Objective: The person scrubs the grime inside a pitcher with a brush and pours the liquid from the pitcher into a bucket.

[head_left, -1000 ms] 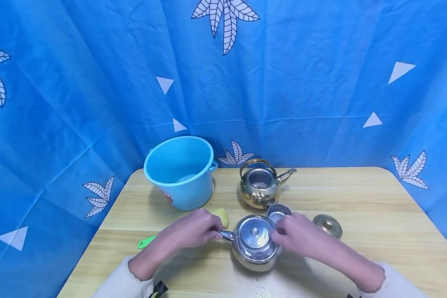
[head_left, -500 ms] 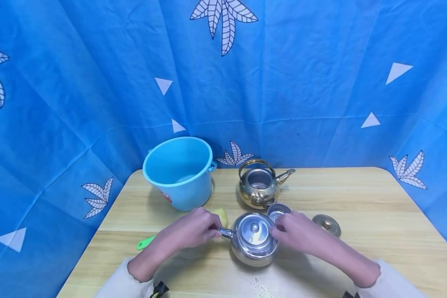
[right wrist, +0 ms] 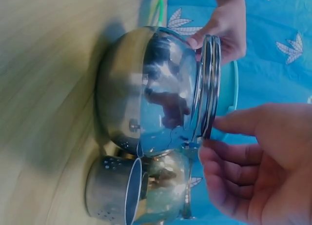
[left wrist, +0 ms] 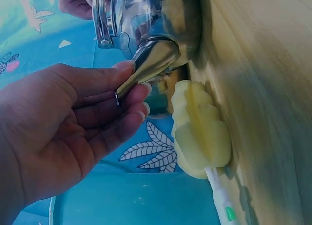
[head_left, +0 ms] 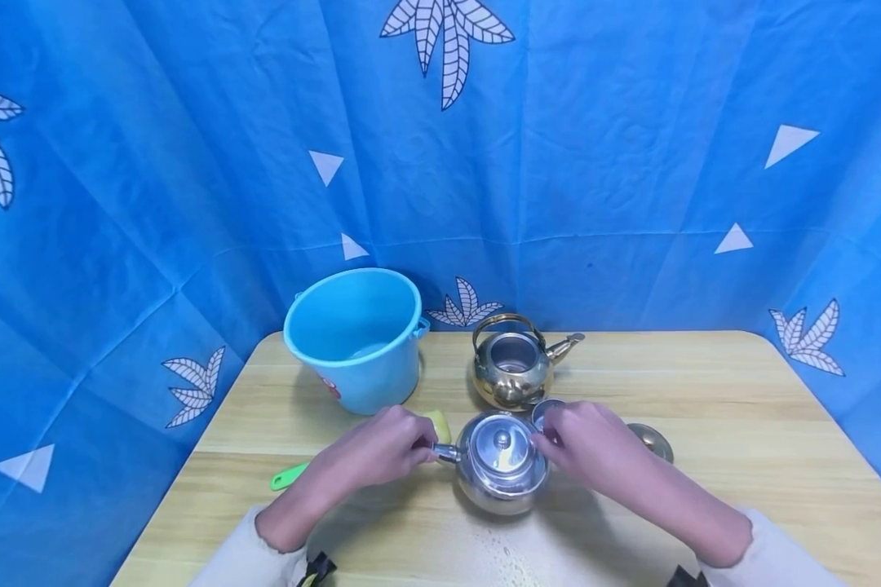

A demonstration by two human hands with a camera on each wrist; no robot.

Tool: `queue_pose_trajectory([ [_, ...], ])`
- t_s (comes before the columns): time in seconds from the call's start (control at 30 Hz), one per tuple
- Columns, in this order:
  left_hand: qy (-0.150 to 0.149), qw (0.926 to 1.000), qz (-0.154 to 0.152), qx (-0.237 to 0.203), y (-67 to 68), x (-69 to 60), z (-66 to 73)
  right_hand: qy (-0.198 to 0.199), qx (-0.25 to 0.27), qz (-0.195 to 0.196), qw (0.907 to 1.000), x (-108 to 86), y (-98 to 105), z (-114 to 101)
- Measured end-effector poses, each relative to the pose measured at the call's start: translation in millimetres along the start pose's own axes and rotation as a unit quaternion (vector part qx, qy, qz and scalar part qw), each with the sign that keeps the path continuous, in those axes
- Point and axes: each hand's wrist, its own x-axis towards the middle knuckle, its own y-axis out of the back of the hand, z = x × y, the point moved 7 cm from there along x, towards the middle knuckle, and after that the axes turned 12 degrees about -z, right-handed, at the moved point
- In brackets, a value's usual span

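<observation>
A silver teapot (head_left: 501,481) with its lid on stands on the wooden table between the hands. The left hand (head_left: 385,447) pinches the tip of its spout (left wrist: 151,61) between thumb and fingers. On the opposite side, the right hand (head_left: 587,444) pinches the metal band at the teapot's top rim (right wrist: 209,88) between thumb and forefinger. A perforated strainer cup (right wrist: 114,188) lies close to the teapot, partly hidden by the right hand in the head view. Just behind is a gold-toned teapot (head_left: 510,383), lidless, its handle raised.
A light blue bucket (head_left: 352,379) stands at the back left. A yellow sponge brush (left wrist: 200,132) with a green-ended handle lies beyond the left hand. The gold-toned lid (head_left: 653,443) lies partly behind the right forearm. Water drops (head_left: 510,562) dot the table's front.
The silver teapot has shifted slightly away from the viewer. The right hand has moved a little with it and now covers more of the strainer cup and the loose lid. The left hand keeps its hold.
</observation>
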Motion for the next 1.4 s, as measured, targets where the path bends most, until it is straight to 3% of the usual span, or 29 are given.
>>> queue_pose_trajectory([
  [0.23,0.005,1.0000,-0.001,-0.002,0.7,3.9,-1.6,0.005,-0.074,0.053,0.9958,1.2,5,-4],
  [0.4,0.006,1.0000,-0.002,-0.003,0.7,4.8,-2.2,0.033,-0.059,0.076,0.9948,4.5,7,-8],
  [0.6,0.010,1.0000,-0.001,-0.002,0.2,5.1,-2.8,0.085,0.006,0.057,0.9948,13.6,3,-11],
  [0.87,0.019,0.9998,0.003,-0.005,-0.7,5.2,-4.1,0.087,0.048,0.003,0.9951,19.7,-7,-12],
  [1.2,0.005,0.9995,0.028,0.012,-4.3,3.4,-1.9,0.102,0.000,0.011,0.9947,19.4,-13,-21],
  [1.4,-0.018,0.9928,0.074,0.092,-5.8,-0.6,5.0,0.121,-0.028,0.023,0.9920,19.8,-14,-26],
])
